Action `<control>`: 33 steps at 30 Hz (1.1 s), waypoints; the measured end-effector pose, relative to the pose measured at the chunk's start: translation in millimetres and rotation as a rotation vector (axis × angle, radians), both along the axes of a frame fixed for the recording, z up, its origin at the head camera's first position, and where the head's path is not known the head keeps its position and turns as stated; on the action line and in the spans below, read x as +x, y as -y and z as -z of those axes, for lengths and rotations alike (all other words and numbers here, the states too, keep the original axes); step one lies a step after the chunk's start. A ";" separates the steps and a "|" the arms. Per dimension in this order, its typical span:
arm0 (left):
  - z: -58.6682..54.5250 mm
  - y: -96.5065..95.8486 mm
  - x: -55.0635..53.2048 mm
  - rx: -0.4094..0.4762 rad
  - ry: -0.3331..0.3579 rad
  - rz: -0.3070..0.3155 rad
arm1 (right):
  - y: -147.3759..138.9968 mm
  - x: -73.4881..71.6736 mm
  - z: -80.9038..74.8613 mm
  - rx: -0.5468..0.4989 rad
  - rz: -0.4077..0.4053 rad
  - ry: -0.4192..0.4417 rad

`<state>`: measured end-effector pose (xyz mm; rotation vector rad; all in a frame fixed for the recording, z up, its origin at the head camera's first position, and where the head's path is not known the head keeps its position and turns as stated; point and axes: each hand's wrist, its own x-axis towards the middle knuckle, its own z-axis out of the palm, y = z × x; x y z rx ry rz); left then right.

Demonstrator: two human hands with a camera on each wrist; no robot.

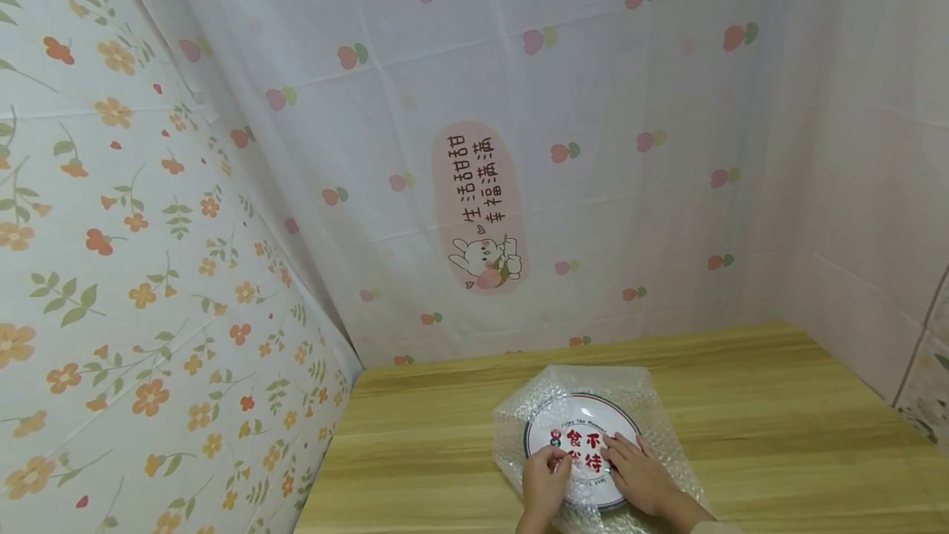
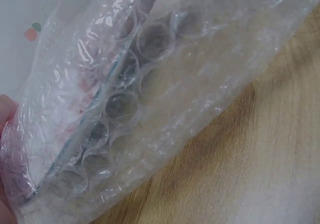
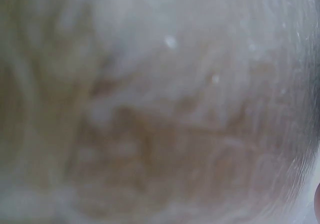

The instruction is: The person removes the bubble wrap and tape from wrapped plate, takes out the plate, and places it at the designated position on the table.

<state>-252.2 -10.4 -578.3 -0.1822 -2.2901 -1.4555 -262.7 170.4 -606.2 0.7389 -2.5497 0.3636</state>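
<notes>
A round white plate [image 1: 582, 412] with a dark rim line and red Chinese characters lies on a sheet of bubble wrap [image 1: 662, 402]. Part of the wrap folds over the plate's left and lower side. My left hand [image 1: 544, 483] pinches the wrap over the plate's lower left, its fingers curled. On the plate's right side rests my right hand [image 1: 643, 476], fingers extended toward the characters. Seen from the left wrist, bubble wrap [image 2: 165, 104] covers the plate edge, with fingertips at the left border. Blurred wrap [image 3: 200, 109] fills the right wrist view.
The wood-grain table [image 1: 771, 419] extends to both sides of the wrap. Behind it hangs a pale curtain [image 1: 608, 213] with fruit prints and a rabbit label. A floral cloth [image 1: 170, 287] borders the left, and a plain pale sheet [image 1: 860, 213] the right.
</notes>
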 end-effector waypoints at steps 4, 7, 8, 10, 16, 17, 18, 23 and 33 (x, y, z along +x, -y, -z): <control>-1.1 0.3 1.0 0.006 0.008 -0.002 | 0.3 0.4 -0.4 -0.006 0.001 0.002; -1.6 0.5 1.6 0.019 0.005 0.001 | 0.9 2.3 -5.8 -0.014 -0.003 0.060; -1.7 0.5 1.8 0.023 0.003 0.003 | 1.0 3.0 -7.5 -0.012 -0.002 0.081; -2.1 0.6 2.4 0.030 -0.003 0.004 | 0.9 3.8 -9.9 -0.004 0.004 0.119; -4.1 1.1 3.5 0.044 0.009 0.008 | 0.9 4.2 -10.8 -0.002 0.003 0.118; -4.4 1.3 3.6 0.045 0.013 0.008 | 0.9 4.1 -10.5 -0.004 0.000 0.107; -4.8 1.3 3.7 0.046 0.016 0.009 | 0.8 3.9 -10.2 -0.004 0.000 0.100; -6.0 1.5 4.5 0.051 0.033 0.003 | 0.3 3.2 -8.7 -0.005 -0.001 0.074; -1.8 2.9 3.8 0.036 -0.010 -0.011 | 0.8 3.3 -8.8 0.003 0.009 0.101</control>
